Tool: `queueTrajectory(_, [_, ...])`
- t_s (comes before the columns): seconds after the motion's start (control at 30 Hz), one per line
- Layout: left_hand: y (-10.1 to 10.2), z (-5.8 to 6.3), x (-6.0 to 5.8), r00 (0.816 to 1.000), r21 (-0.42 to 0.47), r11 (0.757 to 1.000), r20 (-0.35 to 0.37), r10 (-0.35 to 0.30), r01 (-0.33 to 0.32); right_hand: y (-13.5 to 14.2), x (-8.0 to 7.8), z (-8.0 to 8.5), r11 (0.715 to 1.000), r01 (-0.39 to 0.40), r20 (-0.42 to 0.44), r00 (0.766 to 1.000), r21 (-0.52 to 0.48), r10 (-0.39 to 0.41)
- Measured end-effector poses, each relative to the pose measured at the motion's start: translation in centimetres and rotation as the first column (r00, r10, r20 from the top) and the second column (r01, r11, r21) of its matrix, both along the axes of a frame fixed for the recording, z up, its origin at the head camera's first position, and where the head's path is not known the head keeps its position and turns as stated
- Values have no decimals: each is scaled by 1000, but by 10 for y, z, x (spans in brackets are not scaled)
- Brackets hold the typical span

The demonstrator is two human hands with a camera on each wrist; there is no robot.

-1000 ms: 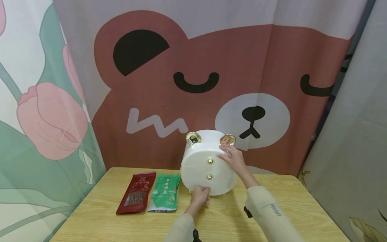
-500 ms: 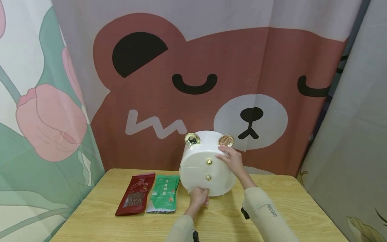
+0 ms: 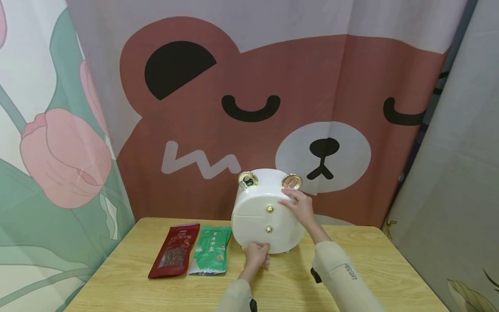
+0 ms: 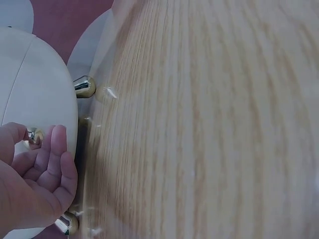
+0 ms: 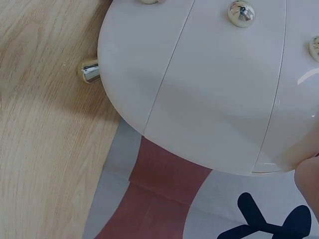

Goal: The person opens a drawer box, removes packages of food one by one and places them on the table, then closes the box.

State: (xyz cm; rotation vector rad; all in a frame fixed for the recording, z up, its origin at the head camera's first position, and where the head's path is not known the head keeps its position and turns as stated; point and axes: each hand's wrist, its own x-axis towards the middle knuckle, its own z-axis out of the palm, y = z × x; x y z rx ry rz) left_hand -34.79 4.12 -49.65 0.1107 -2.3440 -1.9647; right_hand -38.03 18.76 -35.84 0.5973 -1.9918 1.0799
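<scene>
A white round box shaped like an alarm clock [image 3: 249, 225] stands on short gold feet, with two gold bell-like ears on top. Seams divide its front into sections, each with a gold knob. Low on the front, my left hand [image 3: 255, 255] pinches the lowest gold knob [image 4: 35, 134] between thumb and forefinger; in the left wrist view its other fingers curl loosely beside the box. My right hand [image 3: 302, 208] rests on the box's upper right edge, thumb on the front and fingers below the right gold ear [image 3: 292, 181]. Only a bit of that hand shows in the right wrist view.
Left of the box lie a dark red pouch [image 3: 175, 251] with a clear window and a green packet [image 3: 212, 249], side by side on the wooden table [image 3: 128, 268]. Behind the table hangs a curtain [image 3: 195, 130] with a brown bear print.
The head view has shifted very slightly. Both hands keep their places on the box, and no object visibly moves.
</scene>
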Motion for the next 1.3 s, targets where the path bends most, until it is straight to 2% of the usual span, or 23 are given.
queueTrajectory(0.23, [1, -2, -2, 1000, 24, 1000, 6, 12, -12, -1, 2, 3, 999, 33, 62, 998, -5, -32])
queueTrajectory(0.47, [2, -3, -1, 1000, 38, 999, -4, 9, -9, -1, 4, 3, 998, 56, 58, 997, -22, -54])
queueTrajectory(0.7, [5, -6, 3, 999, 34, 999, -18, 38, -37, 0, 7, 2, 997, 66, 135, 989, -46, -59])
queueTrajectory(1.1, [5, -4, 10, 997, 47, 997, -35, 65, -63, 0, 5, 0, 998, 56, 110, 993, -38, -51])
queueTrajectory(1.3, [4, -8, 11, 997, 61, 996, -51, 63, -60, 0, 4, -1, 998, 52, 110, 993, -45, -47])
